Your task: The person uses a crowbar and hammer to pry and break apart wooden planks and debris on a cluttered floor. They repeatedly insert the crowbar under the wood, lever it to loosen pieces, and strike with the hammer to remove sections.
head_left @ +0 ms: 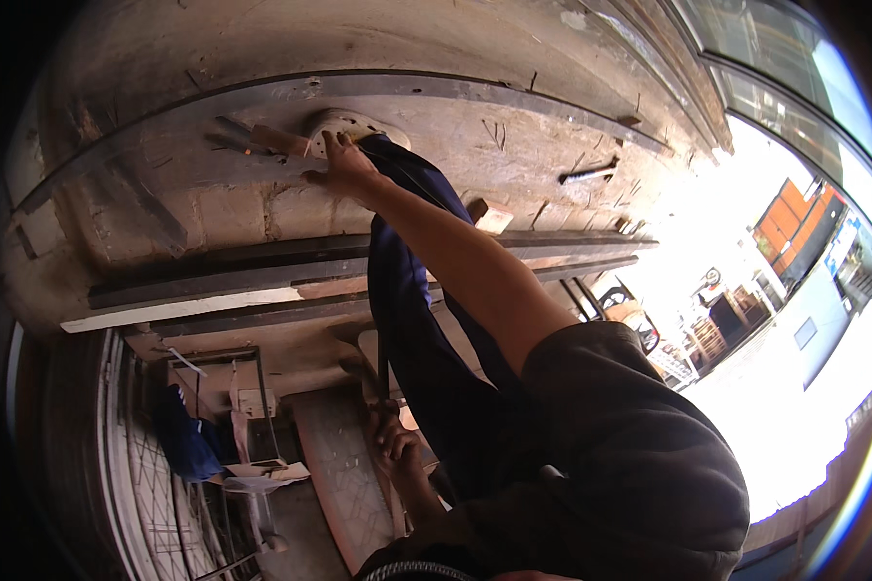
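Orange rectangular sign [790, 221] far right, outside; blue panel [843, 254] beside it.

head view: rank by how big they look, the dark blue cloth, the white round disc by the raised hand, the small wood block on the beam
1. dark blue cloth, by far the largest.
2. white round disc, partly hidden by the right hand.
3. small wood block, though it looks close to the disc.

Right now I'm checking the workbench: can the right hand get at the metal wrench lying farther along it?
Probably yes: the right hand rests on the white disc, and only bare bench lies between it and the wrench.
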The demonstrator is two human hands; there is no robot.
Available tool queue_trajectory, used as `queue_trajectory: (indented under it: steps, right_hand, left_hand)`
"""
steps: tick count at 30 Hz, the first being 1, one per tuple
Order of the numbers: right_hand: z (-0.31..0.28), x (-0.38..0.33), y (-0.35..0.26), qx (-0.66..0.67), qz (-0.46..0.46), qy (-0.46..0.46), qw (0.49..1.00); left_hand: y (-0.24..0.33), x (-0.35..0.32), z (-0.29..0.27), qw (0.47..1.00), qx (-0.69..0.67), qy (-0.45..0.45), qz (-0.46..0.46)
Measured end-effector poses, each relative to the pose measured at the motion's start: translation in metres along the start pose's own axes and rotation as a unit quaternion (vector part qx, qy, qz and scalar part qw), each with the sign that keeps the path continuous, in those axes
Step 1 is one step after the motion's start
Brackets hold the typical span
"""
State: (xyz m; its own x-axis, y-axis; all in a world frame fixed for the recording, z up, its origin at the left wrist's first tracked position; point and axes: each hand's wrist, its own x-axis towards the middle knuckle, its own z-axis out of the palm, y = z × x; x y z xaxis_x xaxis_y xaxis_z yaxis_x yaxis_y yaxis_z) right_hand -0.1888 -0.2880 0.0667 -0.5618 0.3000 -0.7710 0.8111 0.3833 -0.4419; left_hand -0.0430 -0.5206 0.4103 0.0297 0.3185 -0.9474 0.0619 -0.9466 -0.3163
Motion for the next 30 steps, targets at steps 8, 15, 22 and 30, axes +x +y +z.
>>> queue_trajectory:
  steps: [8,15,22,30]
  right_hand:
    - [-0.068,-0.171,0.200,0.160,0.205,0.035,0.965]
    - [-0.094,-0.375,0.364,0.117,0.343,0.055,0.931]
    - [-0.079,-0.564,0.537,0.444,0.308,0.176,0.823]
    - [-0.230,-0.688,0.833,0.147,0.558,0.081,0.812]
  left_hand:
    - [0.007,-0.015,-0.034,0.990,0.142,0.001,0.003]
    - [0.010,-0.022,-0.063,0.963,0.268,0.024,-0.029]
    - [-0.002,-0.003,-0.122,0.932,0.361,-0.006,-0.025]
    - [-0.112,0.044,-0.293,0.857,0.496,0.104,0.099]
